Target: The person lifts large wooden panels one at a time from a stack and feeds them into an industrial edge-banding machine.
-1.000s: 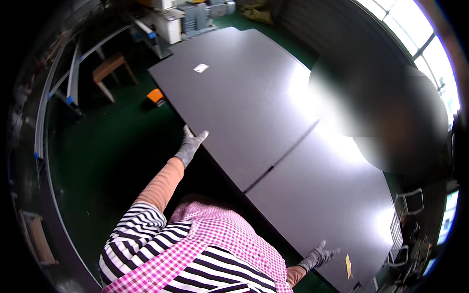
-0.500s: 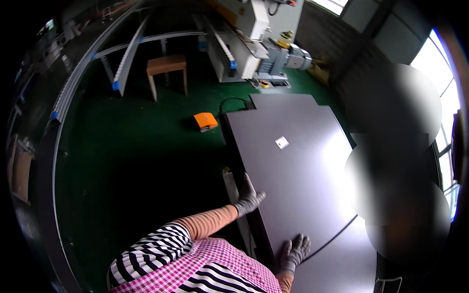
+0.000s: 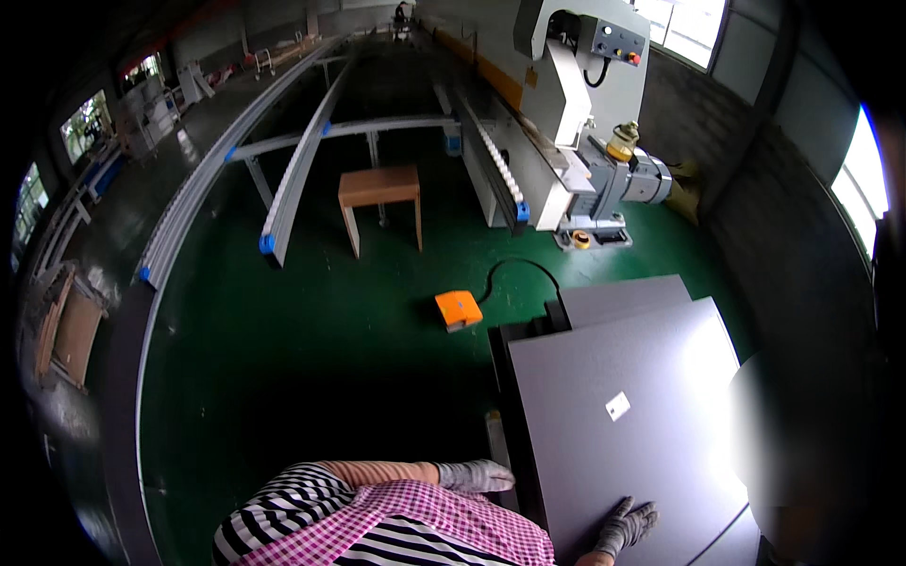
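A stack of flat grey panels (image 3: 590, 453) fills the lower right, with a small white label (image 3: 617, 407) on its top sheet. My right hand (image 3: 627, 528), in a grey glove, lies flat on the top panel with its fingers outstretched. Just left of the stack's dark side is my left hand (image 3: 477, 475), also gloved, held low in front of my body. Its fingers point right toward the stack's edge, loosely extended, and nothing shows in them. Whether they touch the edge is unclear. A dark strip crosses the panel to the right of my right hand.
An orange foot pedal (image 3: 459, 309) with a black cable lies on the green floor. Behind it stand a wooden stool (image 3: 379, 187), long roller rails (image 3: 304, 189) and a large machine with a motor (image 3: 646, 179). A blurred patch covers the right side.
The view has tilted up and turned left, so the panels appear lower and further right. My left hand has come off the panel's top edge toward my body. My right hand stays on the panel.
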The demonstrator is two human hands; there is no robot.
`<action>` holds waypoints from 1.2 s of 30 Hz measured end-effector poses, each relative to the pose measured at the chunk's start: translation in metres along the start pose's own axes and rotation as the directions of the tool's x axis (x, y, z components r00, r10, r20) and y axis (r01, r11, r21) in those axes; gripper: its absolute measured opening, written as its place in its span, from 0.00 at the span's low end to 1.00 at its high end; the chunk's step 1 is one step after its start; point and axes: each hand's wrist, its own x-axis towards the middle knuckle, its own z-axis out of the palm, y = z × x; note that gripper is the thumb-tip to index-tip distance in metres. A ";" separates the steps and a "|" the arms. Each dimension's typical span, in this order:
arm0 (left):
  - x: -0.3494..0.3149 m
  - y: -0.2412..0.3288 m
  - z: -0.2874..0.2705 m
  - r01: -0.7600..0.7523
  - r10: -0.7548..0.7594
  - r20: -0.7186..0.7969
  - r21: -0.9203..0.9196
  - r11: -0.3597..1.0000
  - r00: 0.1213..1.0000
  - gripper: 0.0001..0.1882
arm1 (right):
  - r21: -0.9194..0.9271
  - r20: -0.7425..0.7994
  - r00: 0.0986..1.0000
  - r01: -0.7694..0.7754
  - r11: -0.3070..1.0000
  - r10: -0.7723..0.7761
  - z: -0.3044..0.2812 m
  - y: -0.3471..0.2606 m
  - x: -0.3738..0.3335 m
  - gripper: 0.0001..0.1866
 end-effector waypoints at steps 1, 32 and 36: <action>-0.005 0.002 -0.032 0.045 -0.047 0.056 0.039 0.998 0.997 0.25 | 0.022 0.007 1.000 0.000 1.000 -0.001 -0.002 -0.026 0.006 0.37; -0.178 -0.069 -0.593 -0.457 -0.283 -0.912 -0.396 0.796 0.298 0.08 | 0.724 0.422 0.424 -0.690 0.017 -0.801 -0.038 -0.585 -0.160 0.09; -0.200 -0.063 -0.650 -0.509 -0.305 -0.912 -0.406 0.759 0.274 0.08 | 0.634 0.399 0.307 -0.773 0.018 -0.864 -0.043 -0.642 -0.182 0.10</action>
